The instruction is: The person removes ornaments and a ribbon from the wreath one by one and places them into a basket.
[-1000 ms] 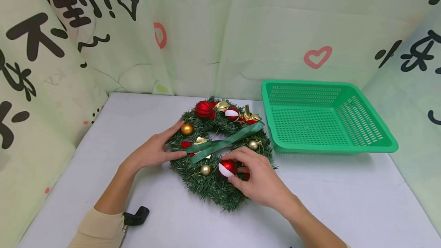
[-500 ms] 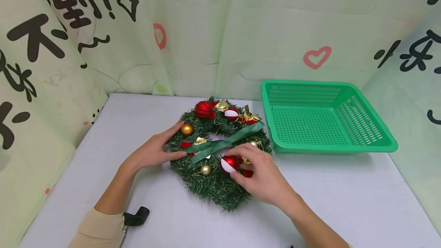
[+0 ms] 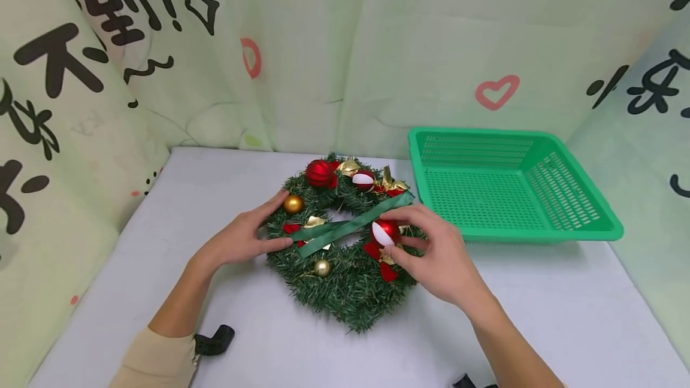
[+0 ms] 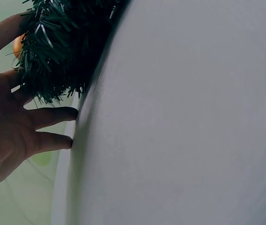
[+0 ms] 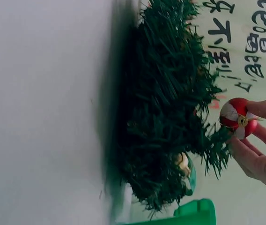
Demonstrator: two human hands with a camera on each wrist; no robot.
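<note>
A green Christmas wreath (image 3: pixel 345 307) lies on the table, decorated with baubles, gold and red bows, and a dark green ribbon (image 3: pixel 350 225) crossing its hole. My left hand (image 3: pixel 248 232) rests spread against its left side, thumb over the greenery. In the left wrist view, two outstretched fingers (image 4: pixel 53 117) reach down to the tabletop. My right hand (image 3: pixel 439 253) pinches a red and white bauble (image 3: pixel 385 232) between thumb and fingers, over the wreath's right side. The right wrist view shows the gold cap and loop of this bauble (image 5: pixel 238 118), held above the needles.
A green plastic basket (image 3: pixel 517 235) stands at the back right, close to the wreath. The white tabletop (image 3: pixel 215 178) reaches back to a printed curtain (image 3: pixel 377 47). A black strap piece (image 3: pixel 214 340) is by the left sleeve.
My right hand has moved right and away from me with the bauble, uncovering a red and gold bow on the wreath. My left hand has stayed in place.
</note>
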